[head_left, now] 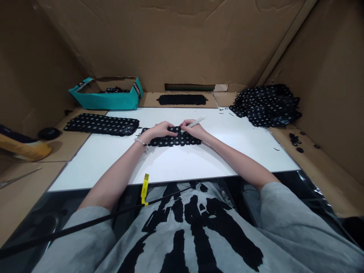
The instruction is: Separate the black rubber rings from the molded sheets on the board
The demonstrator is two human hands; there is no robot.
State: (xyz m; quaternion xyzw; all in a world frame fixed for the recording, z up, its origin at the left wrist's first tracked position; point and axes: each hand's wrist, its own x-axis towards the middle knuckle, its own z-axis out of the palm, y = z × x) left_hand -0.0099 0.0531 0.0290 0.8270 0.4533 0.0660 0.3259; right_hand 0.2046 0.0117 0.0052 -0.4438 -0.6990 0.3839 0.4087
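A black rubbery sheet with rows of pale round dots [178, 141] lies on the white board in front of me. My left hand [159, 131] grips its far left part, thumb on top and fingers along the far edge. In my right hand [195, 129] a white pen-like tool [198, 121] is pinched, slanting up to the right. Its working tip is hidden by my fingers, which rest at the sheet's far edge close to my left thumb.
A similar dotted sheet [102, 124] lies left, a plain black one [182, 99] behind. Right stands a heap of dotted sheets [267, 104]. A teal box [106, 99] holds black pieces. Tweezers [19, 178] and a yellow bottle-like object [25, 146] lie left. Cardboard walls [182, 45] enclose the board [113, 151].
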